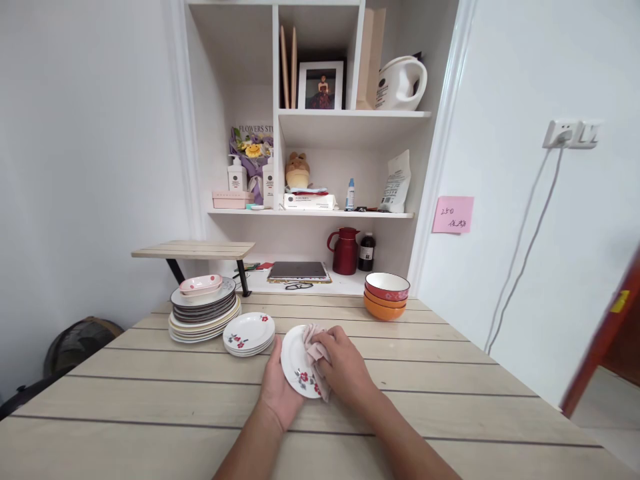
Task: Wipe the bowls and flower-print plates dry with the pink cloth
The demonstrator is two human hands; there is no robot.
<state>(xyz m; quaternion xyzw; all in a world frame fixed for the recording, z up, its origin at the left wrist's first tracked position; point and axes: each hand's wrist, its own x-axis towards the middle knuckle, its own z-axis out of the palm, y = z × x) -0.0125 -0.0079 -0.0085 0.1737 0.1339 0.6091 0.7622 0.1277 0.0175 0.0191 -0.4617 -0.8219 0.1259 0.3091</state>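
My left hand (281, 390) grips the left and lower edge of a small white plate (294, 353) with red flowers, tilted above the table. Bunched in my right hand (346, 367) is a pale pinkish cloth (313, 340), pressed on the plate's right side; the fingers close round it. Just left of the plate lies a short stack of small flowered plates (253, 328). Farther left rises a taller stack of larger plates (204, 320), topped by a pink-spotted oval dish (201, 285).
Stacked red and orange bowls (386, 297) stand at the table's back right. A small raised wooden stand (195, 249) overhangs the back left. Behind are a laptop (299, 269), glasses (299, 286), a red jug (345, 252) and a dark bottle (367, 252) below shelves (320, 215).
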